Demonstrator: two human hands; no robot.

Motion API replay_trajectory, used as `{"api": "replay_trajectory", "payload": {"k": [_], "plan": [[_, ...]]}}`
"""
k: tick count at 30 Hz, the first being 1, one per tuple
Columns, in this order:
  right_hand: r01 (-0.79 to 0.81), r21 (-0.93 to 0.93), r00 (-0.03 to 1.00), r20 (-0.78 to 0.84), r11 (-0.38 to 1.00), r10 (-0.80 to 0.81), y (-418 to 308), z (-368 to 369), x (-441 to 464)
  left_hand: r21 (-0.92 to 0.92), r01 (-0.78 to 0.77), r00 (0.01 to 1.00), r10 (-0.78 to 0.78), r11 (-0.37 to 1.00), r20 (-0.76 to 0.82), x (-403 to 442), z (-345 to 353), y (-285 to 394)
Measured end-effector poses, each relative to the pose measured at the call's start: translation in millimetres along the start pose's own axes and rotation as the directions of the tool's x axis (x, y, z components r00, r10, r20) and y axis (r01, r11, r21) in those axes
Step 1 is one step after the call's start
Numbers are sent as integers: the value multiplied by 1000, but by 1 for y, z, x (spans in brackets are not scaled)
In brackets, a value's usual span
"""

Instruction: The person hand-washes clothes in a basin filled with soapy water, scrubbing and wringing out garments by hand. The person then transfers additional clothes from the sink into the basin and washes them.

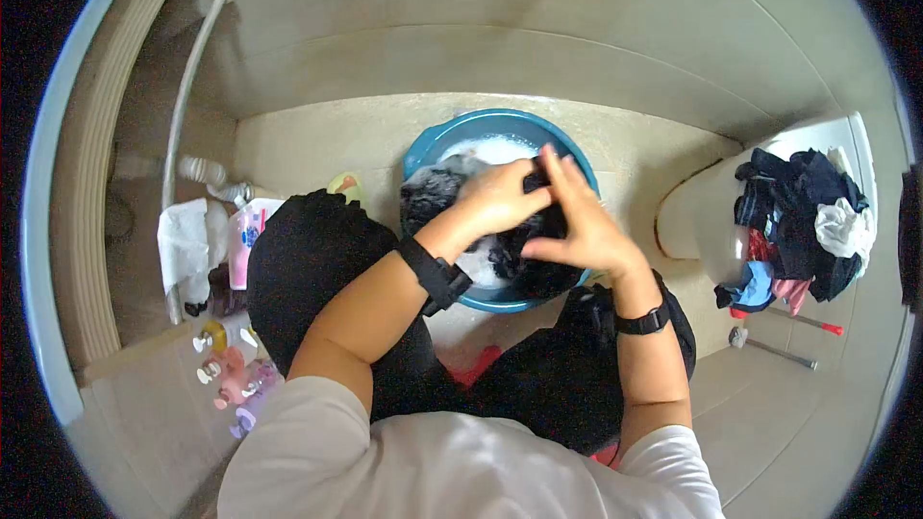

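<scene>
A blue plastic basin [420, 149] on the floor before me holds white suds [495, 148] and soaked dark clothing. My left hand [498, 198] is closed over the basin, with a bunched black cloth [548, 223] in its fingers. Against its fingertips rests my right hand [588, 227], palm turned toward the cloth, fingers stretched out and thumb apart. More wet black fabric [433, 194] lies in the foam at the basin's left. Both wrists wear black bands. What lies beneath my hands is partly hidden.
At right, a pile of clothes [793, 221] lies on a white toilet [687, 211]. Several pump bottles [231, 375] and a pink-and-white packet [244, 245] stand at left. A pale pipe [192, 86] runs up the left side. My knees flank the basin.
</scene>
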State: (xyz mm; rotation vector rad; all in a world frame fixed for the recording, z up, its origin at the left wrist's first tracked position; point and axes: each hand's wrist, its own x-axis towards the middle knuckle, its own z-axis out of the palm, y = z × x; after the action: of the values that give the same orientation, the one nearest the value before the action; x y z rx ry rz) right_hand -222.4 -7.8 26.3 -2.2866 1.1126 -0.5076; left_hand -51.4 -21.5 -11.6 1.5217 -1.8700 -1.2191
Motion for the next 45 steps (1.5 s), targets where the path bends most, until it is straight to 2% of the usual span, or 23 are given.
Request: {"api": "replay_trajectory", "payload": {"k": [2,4,6,8,9,10,12,14,16,18,20,22,23,26,28,30,32,34,35,40,42,44,45], "plan": [[-6,-65,998,-60,998,2,-5,13,2,-95,-104,994,99,990,-52,-3,2,4],[-156,-197,982,-136,968,131,-11,8,6,-266,-243,970,225,933,-97,-10,-11,5],[-254,-250,966,-117,935,231,-2,3,6,-306,-203,975,220,930,21,-14,-20,6],[-377,-103,919,-163,921,358,-8,-8,2,-265,-357,928,372,896,10,-13,-18,-7],[-393,61,904,-156,918,397,-13,-17,0,-162,-331,939,342,930,45,-11,-21,-15],[-311,348,913,-147,884,379,2,-17,-7,-58,-300,950,303,952,74,-10,-24,-24],[-245,586,889,-181,772,420,-2,-29,-12,64,-306,950,299,950,94,-2,-25,-43],[-131,763,876,-211,634,434,-2,-37,-15,-264,-226,936,284,938,206,10,-24,-56],[-139,752,872,-215,644,440,0,-36,-16,-336,-175,939,260,926,227,13,-17,-62],[-111,790,856,-231,602,462,5,-31,-16,-667,25,921,243,745,305,14,-7,-65],[-82,820,838,-252,567,484,9,-31,-15,-734,80,926,222,674,305,9,0,-61],[-92,852,889,-163,516,429,12,-32,-17,-919,205,957,127,336,260,-2,7,-47],[-97,850,886,-163,517,435,13,-33,-18,-949,277,942,151,148,299,-5,6,-38],[-56,834,911,-182,549,369,16,-34,-11,-964,264,963,48,39,266,1,6,-36],[-49,651,853,-368,758,371,23,-31,-4,-983,185,982,-37,13,185,8,0,-37],[-64,242,852,-492,968,179,16,-25,4,-982,191,969,-160,4,188,10,-10,-35],[-15,136,922,-381,991,66,8,-12,6,-946,254,944,-160,-202,288,-4,-29,-6],[24,84,975,-221,996,-5,-18,3,12,-881,350,933,201,-319,298,13,0,-51],[37,11,976,-217,999,-33,-35,10,14,-890,301,953,94,-342,286,13,1,-36],[60,-87,924,-372,994,-88,-68,31,25,-883,322,947,105,-343,304,-4,-7,-14],[-182,-74,870,-477,981,126,-59,43,24,-969,108,988,134,-222,79,15,28,-39],[-91,-18,816,-575,996,64,-36,51,30,-969,106,977,-157,-224,143,20,36,-42],[-74,56,830,-551,996,92,-28,51,30,-979,98,972,-195,-181,133,14,32,-35]]}}
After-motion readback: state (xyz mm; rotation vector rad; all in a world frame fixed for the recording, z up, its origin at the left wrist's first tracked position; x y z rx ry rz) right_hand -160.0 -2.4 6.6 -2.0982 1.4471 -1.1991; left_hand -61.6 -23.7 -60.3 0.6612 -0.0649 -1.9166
